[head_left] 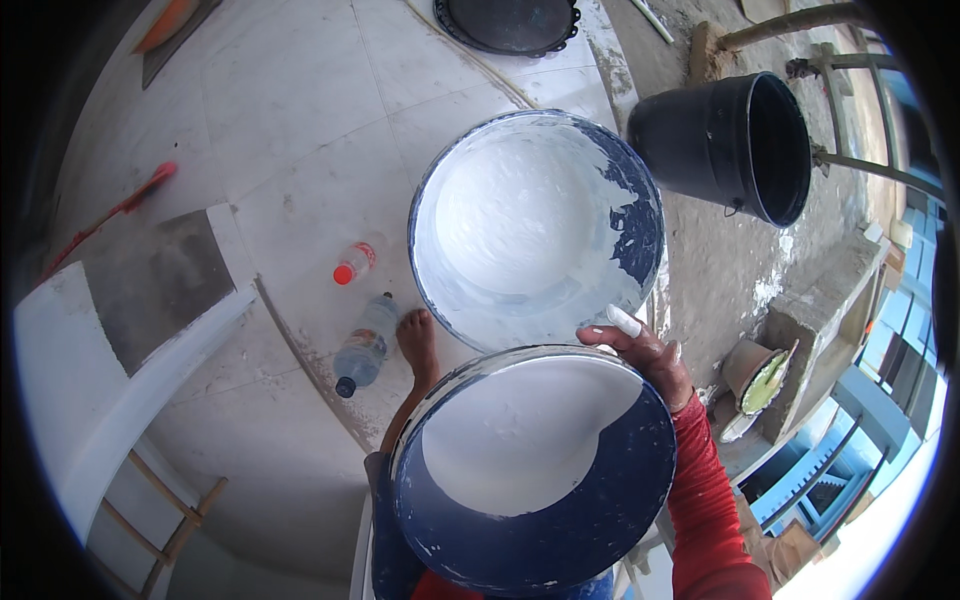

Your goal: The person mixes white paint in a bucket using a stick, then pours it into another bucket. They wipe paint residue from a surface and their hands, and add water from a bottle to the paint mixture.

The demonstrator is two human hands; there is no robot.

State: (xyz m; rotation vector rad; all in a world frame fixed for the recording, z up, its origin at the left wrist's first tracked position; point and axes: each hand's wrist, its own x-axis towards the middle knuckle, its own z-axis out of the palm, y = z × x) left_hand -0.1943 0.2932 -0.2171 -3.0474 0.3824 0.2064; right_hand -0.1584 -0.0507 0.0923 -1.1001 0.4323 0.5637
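open tiled floor (300, 130) left, black bucket (730, 145) perhaps crowding right

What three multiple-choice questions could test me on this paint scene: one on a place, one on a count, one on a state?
1. Where is the black bucket?
A. right of the far paint tub
B. left of the plastic bottles
C. in the person's lap

2. How many plastic bottles lie on the tiled floor?
A. one
B. two
C. four

3. What is the state of the near paint tub?
A. empty and clean
B. lidded
C. tilted, holding white paint

Answers:
1 A, it stands beside the far paint tub on the right.
2 B, a red-capped bottle and a blue-capped bottle.
3 C, the right hand grips its rim and the paint sits slanted.
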